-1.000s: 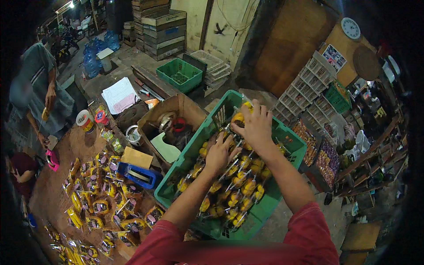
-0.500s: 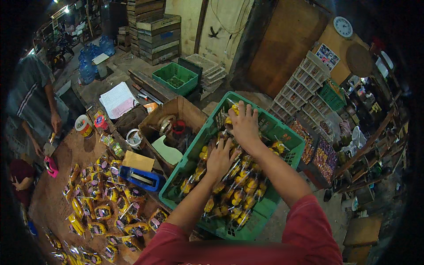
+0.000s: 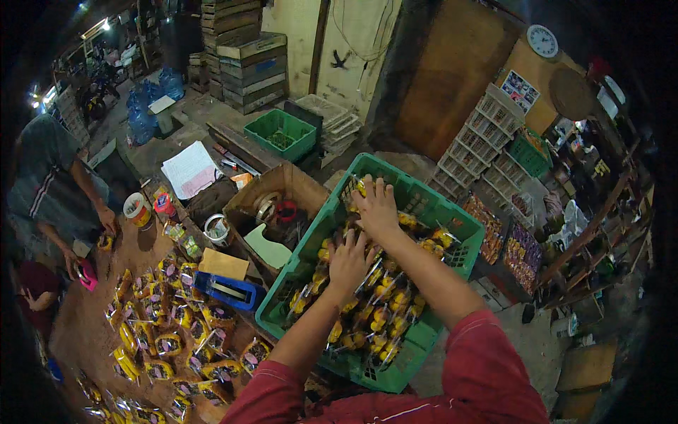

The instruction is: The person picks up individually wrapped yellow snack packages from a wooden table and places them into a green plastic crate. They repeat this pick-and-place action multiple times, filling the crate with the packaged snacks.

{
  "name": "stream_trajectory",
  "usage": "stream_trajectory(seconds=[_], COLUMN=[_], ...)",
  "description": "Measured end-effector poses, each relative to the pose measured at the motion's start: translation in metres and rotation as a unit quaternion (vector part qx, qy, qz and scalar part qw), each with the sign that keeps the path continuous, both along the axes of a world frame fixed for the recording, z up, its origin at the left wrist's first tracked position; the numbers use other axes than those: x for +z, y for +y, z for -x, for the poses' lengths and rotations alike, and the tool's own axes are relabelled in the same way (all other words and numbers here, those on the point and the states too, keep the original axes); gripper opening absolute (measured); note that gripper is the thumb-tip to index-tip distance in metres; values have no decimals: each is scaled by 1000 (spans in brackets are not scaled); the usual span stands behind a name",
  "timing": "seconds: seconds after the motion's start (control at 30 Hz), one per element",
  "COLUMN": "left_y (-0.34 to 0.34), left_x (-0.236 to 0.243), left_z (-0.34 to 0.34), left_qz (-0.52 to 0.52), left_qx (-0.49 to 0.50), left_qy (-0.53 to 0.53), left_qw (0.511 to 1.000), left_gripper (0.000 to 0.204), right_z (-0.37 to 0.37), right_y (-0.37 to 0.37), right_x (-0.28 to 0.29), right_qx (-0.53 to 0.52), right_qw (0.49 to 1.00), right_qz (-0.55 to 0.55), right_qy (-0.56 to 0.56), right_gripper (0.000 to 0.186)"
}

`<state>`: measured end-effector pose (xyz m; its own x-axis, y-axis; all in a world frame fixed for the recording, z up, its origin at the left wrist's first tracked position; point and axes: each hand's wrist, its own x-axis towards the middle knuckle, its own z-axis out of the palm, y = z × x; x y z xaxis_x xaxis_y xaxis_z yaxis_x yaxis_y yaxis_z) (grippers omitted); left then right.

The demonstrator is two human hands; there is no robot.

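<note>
A green plastic crate (image 3: 452, 311) stands in front of me, holding many clear-wrapped packets (image 3: 385, 311) with yellow and dark contents. My left hand (image 3: 348, 265) lies on the packets near the crate's left side, its fingers spread. Further in, toward the far left corner, my right hand (image 3: 376, 212) rests over more packets with its fingers apart. Neither hand is closed round a packet; what lies under the palms is hidden.
Similar packets (image 3: 169, 345) cover the brown table at left, beside a blue tape dispenser (image 3: 229, 288). A cardboard box (image 3: 311, 185) adjoins the crate. A co-worker's hand (image 3: 107, 220) is at the table's far left. An empty green crate (image 3: 282, 134) stands behind.
My right hand has drawn slightly left and nearer to me over the packets. My left hand has shifted a little downward. The co-worker's hand has moved right, now above a packet.
</note>
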<state>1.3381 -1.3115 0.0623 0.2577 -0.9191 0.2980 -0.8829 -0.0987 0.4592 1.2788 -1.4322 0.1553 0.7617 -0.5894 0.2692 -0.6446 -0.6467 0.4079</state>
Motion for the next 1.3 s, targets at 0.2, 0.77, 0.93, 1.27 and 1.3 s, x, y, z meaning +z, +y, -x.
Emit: stream_trajectory(seconds=[0.2,0.77,0.93,1.27,1.3], left_y=[3,-74,-71,-57,-57], left_x=[12,29,28,23,23], left_z=[0,-10,-10,-13,-13], left_qz=[10,-57,-65,-61,-67], left_qx=[7,81,127,155,155], left_qy=[0,-54,68,129,141], left_qw=[1000,994,987,978,976], left_gripper=[58,22,31,70,71], right_z=[18,58,52,23,21], right_y=[5,33,34,12,11], right_x=[30,63,61,23,15], right_qx=[-18,-10,-2,6,6], right_qw=[994,984,985,988,989], right_qz=[-94,-30,-2,-23,-36], right_qy=[-54,-174,-173,-150,-142], right_gripper=[58,48,47,49,49])
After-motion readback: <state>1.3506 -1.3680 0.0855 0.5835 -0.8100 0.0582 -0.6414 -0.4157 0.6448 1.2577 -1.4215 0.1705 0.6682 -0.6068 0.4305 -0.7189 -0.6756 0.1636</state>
